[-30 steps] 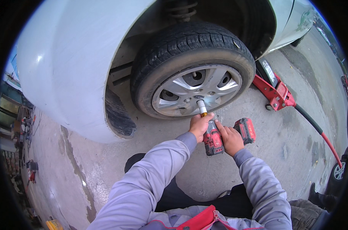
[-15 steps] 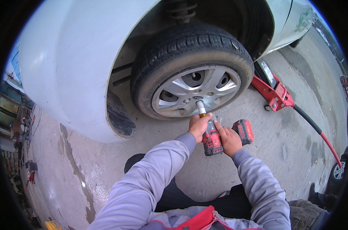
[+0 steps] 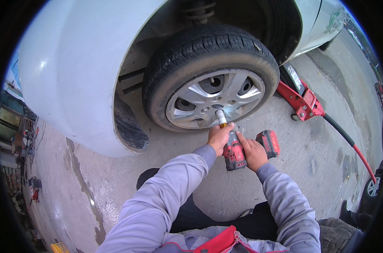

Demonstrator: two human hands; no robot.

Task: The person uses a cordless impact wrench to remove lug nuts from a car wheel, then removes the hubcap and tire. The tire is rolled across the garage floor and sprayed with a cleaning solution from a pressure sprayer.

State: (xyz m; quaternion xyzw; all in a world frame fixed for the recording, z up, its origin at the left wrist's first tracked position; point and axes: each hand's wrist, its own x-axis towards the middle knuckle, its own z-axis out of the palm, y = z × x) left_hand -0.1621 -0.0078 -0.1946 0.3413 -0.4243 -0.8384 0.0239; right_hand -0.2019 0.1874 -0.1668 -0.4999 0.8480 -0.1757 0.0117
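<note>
I hold a red and black cordless impact wrench (image 3: 234, 154) in both hands. Its long socket (image 3: 221, 118), white with a gold band, sits against a lower lug position of the silver wheel cover (image 3: 233, 86). My left hand (image 3: 218, 139) wraps round the tool's front by the socket. My right hand (image 3: 253, 152) grips it, with the battery (image 3: 268, 143) sticking out beyond. The black tire (image 3: 166, 71) stands in the wheel arch of a white car (image 3: 73, 76); a coil spring (image 3: 200, 12) shows above it.
A red floor jack (image 3: 302, 105) with a long handle (image 3: 360, 157) reaches under the car at right. A loose wheel (image 3: 370, 187) and another person's shoe (image 3: 349, 215) are at lower right. Assorted tools (image 3: 33, 187) lie along the left edge on the concrete floor (image 3: 320, 168).
The view has shifted very slightly. My hands, the wrench and the socket keep the same position at the wheel.
</note>
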